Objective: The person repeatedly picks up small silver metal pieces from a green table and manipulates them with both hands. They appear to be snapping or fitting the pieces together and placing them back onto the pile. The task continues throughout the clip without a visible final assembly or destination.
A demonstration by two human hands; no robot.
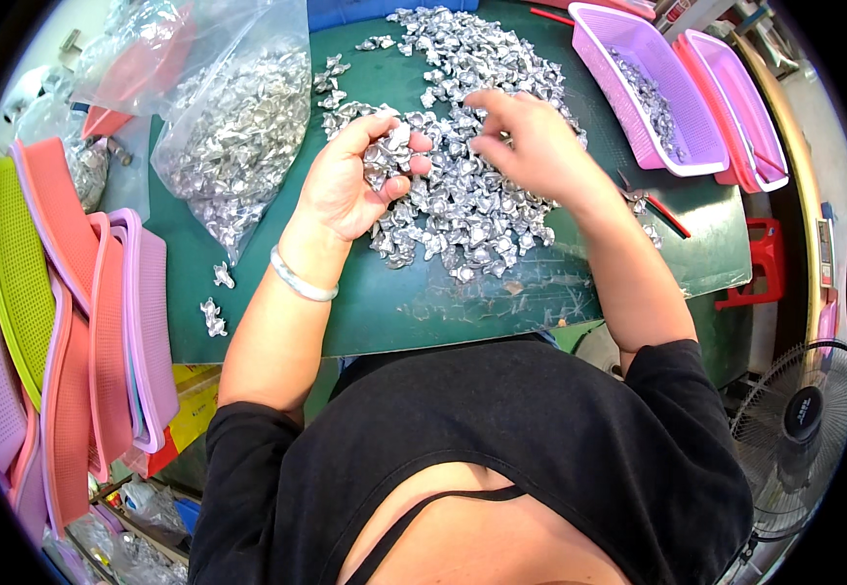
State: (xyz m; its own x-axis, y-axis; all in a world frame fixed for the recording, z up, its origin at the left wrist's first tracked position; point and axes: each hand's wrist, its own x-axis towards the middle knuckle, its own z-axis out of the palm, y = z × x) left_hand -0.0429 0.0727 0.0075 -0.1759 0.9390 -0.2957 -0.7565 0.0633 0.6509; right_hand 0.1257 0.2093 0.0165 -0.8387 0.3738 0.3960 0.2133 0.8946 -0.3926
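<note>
A big heap of small shiny silver metal parts (462, 195) lies on a dark green mat (385, 302). My left hand (350, 180) is cupped, palm up, at the heap's left edge and holds several of these parts against its fingers. My right hand (526, 136) rests palm down on top of the heap, fingers bent among the parts; whether it pinches one I cannot tell. A pale bangle (299, 281) circles my left wrist.
A clear plastic bag (238, 136) full of the same parts lies at the left. Purple and pink baskets (657, 97) stand at the back right, one with parts inside. Stacked coloured trays (73, 322) fill the left side. Red-handled cutters (659, 210) lie right; a fan (799, 419) stands lower right.
</note>
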